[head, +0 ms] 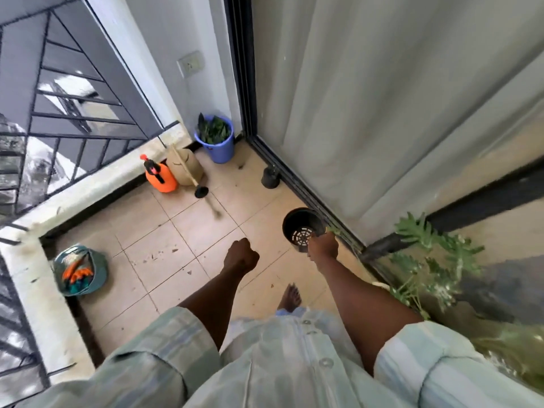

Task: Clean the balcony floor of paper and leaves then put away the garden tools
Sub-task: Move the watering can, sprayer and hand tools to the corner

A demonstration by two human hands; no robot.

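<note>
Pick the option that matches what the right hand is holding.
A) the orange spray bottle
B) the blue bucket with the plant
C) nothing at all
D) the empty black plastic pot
D: the right hand grips the rim of the empty black pot, whose perforated bottom shows, while the orange spray bottle and the blue bucket stand on the floor by the far wall.

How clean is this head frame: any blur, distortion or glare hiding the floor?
Head view: motion blur smears the railing, the broom and the plant; wide-angle bending curves the door track; even daylight, no glare on the floor tiles; right hand on the black pot and fisted left hand read clearly.
</note>
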